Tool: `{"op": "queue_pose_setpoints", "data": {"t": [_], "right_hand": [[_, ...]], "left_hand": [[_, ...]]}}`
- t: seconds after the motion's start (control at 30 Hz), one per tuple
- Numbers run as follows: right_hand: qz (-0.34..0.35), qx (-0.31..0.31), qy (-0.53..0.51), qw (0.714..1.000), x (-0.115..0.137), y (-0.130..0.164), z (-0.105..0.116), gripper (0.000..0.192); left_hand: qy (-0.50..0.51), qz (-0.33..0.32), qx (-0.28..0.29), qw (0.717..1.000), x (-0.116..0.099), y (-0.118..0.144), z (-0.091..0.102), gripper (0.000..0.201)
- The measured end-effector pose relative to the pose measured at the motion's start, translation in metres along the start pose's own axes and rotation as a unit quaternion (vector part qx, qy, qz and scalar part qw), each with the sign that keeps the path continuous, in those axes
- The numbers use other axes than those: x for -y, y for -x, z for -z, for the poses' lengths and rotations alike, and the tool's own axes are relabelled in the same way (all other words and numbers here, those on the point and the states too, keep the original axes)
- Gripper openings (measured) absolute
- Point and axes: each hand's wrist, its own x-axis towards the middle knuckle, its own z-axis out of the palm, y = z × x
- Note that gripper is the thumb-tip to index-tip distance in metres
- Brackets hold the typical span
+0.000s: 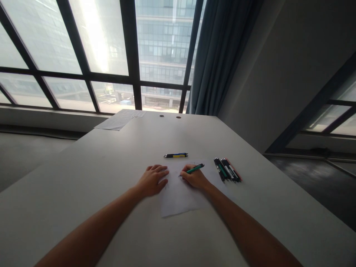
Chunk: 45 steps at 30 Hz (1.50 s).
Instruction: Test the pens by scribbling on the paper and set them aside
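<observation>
A white sheet of paper (180, 202) lies on the table in front of me, with a few faint marks near its left side. My left hand (152, 180) rests flat over the paper's left edge, fingers spread, holding nothing. In my right hand (194, 177) is a green and black pen (195, 168), pinched between thumb and fingers. Its tip points down at the paper's upper part and seems to touch it. Just beyond the paper are pens with blue and yellow barrels (176, 155), lying side by side.
A row of several pens (228, 170), black, green, white and red, lies right of the paper. More sheets (119, 120) sit at the white table's (111, 157) far left corner. Two round holes show near the far edge. Windows and a blue curtain (219, 55) stand beyond.
</observation>
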Motion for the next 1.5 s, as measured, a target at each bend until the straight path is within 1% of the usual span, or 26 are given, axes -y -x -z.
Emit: {"op": "queue_pose_setpoints", "data": {"t": [0.13,0.23,0.27,0.33,0.4,0.47,0.53,0.6,0.7,0.83,0.9,1.07,1.17,1.23,1.3,1.4,1.47,1.5], "right_hand": [[-0.004,0.004,0.006,1.0,-0.001,0.001,-0.001,0.011],[0.003,-0.02,0.007,1.0,-0.002,0.004,-0.002,0.012],[0.016,-0.034,0.008,0.999,-0.002,0.005,-0.002,0.015],[0.073,-0.075,0.032,0.994,-0.002,0.008,-0.003,0.023],[0.143,-0.106,0.085,0.98,0.0,0.012,-0.004,0.026],[0.184,-0.119,0.135,0.966,0.003,0.015,-0.006,0.034],[0.197,-0.117,0.163,0.96,0.006,0.018,-0.009,0.047],[0.208,-0.117,0.164,0.957,0.008,0.02,-0.012,0.053],[0.205,-0.117,0.142,0.961,0.01,0.02,-0.014,0.053],[0.205,-0.121,0.124,0.963,0.01,0.02,-0.014,0.05],[0.21,-0.119,0.11,0.964,0.009,0.019,-0.014,0.05],[0.202,-0.114,0.084,0.969,0.007,0.019,-0.015,0.051],[0.201,-0.107,0.076,0.971,0.007,0.019,-0.015,0.05],[0.196,-0.107,0.067,0.972,0.01,0.02,-0.014,0.048],[0.182,-0.111,0.033,0.976,0.014,0.019,-0.012,0.043],[0.139,-0.139,-0.064,0.978,0.017,0.013,-0.003,0.033],[0.103,-0.18,-0.115,0.971,0.013,0.004,0.013,0.032],[0.086,-0.21,-0.126,0.966,0.008,0.0,0.026,0.034]], "left_hand": [[0.007,-0.001,-0.003,1.0,0.002,0.001,-0.003,0.038],[0.011,0.003,-0.004,1.0,0.002,0.001,-0.003,0.037],[0.011,0.004,-0.008,1.0,0.002,0.001,-0.002,0.038],[0.01,-0.006,-0.026,1.0,-0.001,0.0,0.002,0.04],[0.013,-0.038,-0.053,0.998,-0.007,-0.002,0.007,0.042],[0.028,-0.09,-0.068,0.993,-0.015,-0.003,0.011,0.043],[0.045,-0.147,-0.058,0.986,-0.023,-0.004,0.014,0.045],[0.051,-0.181,-0.037,0.981,-0.028,-0.004,0.014,0.043],[0.056,-0.194,-0.019,0.979,-0.031,-0.004,0.014,0.04],[0.074,-0.207,-0.023,0.975,-0.03,-0.004,0.014,0.041],[0.079,-0.221,-0.035,0.972,-0.03,-0.005,0.015,0.04],[0.099,-0.265,-0.077,0.956,-0.031,-0.005,0.012,0.047],[0.089,-0.269,-0.095,0.954,-0.032,-0.005,0.009,0.042],[0.085,-0.27,-0.103,0.954,-0.031,-0.004,0.008,0.042],[0.087,-0.269,-0.097,0.954,-0.03,-0.005,0.007,0.042],[0.092,-0.252,-0.071,0.961,-0.027,-0.006,0.008,0.044],[0.085,-0.232,-0.057,0.967,-0.025,-0.006,0.007,0.047],[0.077,-0.218,-0.055,0.971,-0.024,-0.006,0.007,0.046]]}}
